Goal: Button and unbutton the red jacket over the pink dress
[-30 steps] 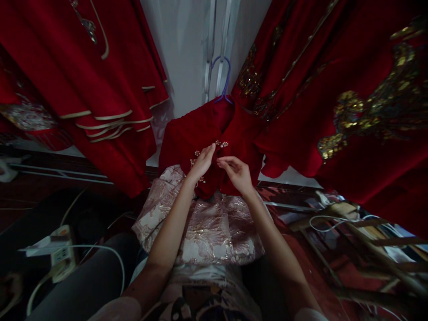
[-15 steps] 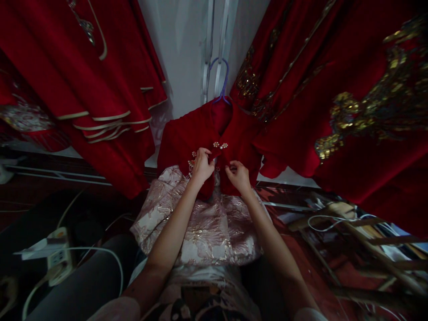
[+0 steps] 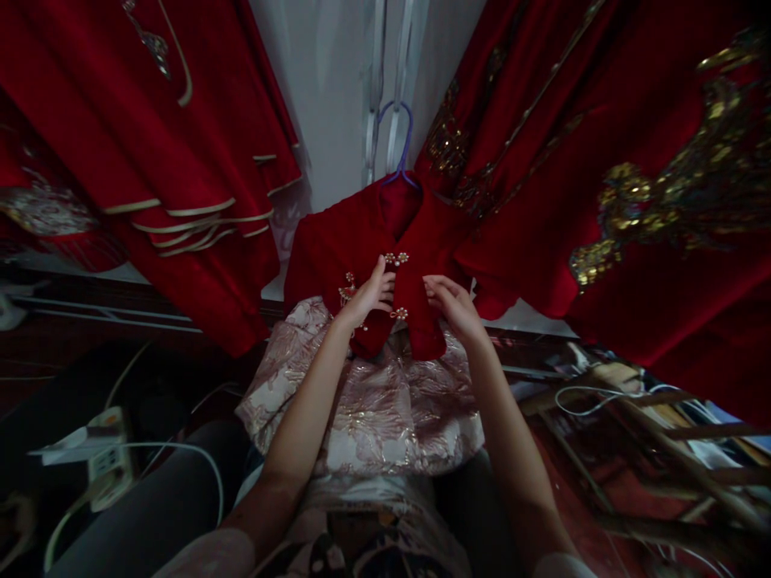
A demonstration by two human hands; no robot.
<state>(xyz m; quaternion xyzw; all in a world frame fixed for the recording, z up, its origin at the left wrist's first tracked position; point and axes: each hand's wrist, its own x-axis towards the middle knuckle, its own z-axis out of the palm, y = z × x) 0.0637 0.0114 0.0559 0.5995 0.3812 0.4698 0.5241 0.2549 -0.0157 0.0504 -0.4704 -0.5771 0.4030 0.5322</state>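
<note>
A short red jacket (image 3: 411,241) hangs from a purple hanger (image 3: 402,140), with two flower-shaped beaded fastenings, an upper one (image 3: 396,258) and a lower one (image 3: 400,314), down its front. My left hand (image 3: 372,297) lies against the front on the left, fingers spread, beside the fastenings. On the other side my right hand (image 3: 453,305) touches the front panel with its fingertips, fingers loosely bent and apart. Beaded decoration (image 3: 348,289) shows partly behind my left wrist. Below the jacket, shiny pale pink patterned brocade (image 3: 367,425) spreads over my lap.
Red garments with pale trim (image 3: 198,177) hang at the left, and a red garment with gold sequins (image 3: 626,193) at the right. A power strip (image 3: 110,461) with cables lies at lower left. A wooden rack (image 3: 650,433) with cords stands at lower right.
Both hands have loosened from the jacket's middle opening; the right moved outward to the right. The lower fastening now shows fully, and the front edges lie closer together.
</note>
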